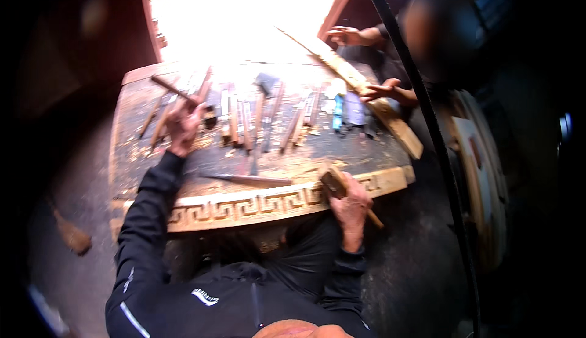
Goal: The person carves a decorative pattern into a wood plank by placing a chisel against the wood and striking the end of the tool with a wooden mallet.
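Since 4 o'clock wooden mallet (pixel 334 184) looks head-heavy, hold its handle (pixel 375 219): right fingers (pixel 357 194) clamped there, left fingers (pixel 179 113) on chisel-like rod (pixel 165 85).

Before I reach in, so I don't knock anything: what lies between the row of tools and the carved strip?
The head view shows a long, slim tool lying there, beside the carved strip.
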Demonstrator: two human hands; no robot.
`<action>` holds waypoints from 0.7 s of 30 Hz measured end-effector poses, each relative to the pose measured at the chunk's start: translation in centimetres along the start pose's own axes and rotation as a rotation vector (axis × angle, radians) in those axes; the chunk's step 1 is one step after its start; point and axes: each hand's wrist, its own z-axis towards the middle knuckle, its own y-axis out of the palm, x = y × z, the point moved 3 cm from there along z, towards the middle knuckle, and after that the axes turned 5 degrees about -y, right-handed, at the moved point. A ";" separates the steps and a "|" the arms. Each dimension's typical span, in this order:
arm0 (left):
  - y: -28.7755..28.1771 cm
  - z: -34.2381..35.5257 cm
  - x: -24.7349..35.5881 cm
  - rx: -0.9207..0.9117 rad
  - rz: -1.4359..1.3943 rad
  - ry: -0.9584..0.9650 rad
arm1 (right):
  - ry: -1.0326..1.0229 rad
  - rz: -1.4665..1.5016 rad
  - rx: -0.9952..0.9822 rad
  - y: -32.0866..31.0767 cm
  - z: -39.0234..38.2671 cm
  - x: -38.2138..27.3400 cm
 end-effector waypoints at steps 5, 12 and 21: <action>-0.3 -1.5 -2.0 0.003 0.034 -0.004 | -0.055 -0.019 0.036 0.5 0.7 0.3; -0.7 -2.8 1.6 -0.122 -0.074 0.032 | -0.047 -0.017 0.072 0.3 0.0 0.4; -0.5 -3.1 2.4 -0.191 -0.132 0.034 | 0.008 -0.017 0.008 0.5 0.2 0.0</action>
